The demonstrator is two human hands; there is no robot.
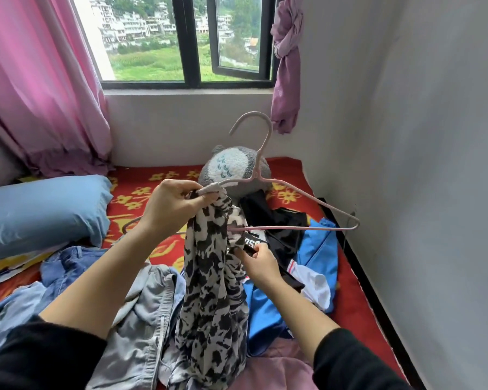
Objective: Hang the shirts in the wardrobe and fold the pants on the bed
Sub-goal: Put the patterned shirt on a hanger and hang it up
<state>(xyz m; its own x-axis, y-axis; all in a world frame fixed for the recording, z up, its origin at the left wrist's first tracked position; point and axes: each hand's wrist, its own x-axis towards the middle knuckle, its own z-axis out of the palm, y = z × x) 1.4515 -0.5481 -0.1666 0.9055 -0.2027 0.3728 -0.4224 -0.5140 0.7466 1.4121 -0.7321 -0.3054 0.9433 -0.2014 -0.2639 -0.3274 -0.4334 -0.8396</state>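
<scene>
While left hand pinches patterned shirt against pink hanger, right hand pinches black label.

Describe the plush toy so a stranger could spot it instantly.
Start at the window and drop to the red flowered bedspread beneath it. The plush toy sits there behind the pink hanger: the only round, fuzzy grey thing, with teal marks on a pale patch.

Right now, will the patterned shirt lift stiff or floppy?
Likely floppy: the patterned shirt hangs in limp folds from the left hand. Probably light: the cloth looks thin. Might slide off the thin pink hanger.
</scene>
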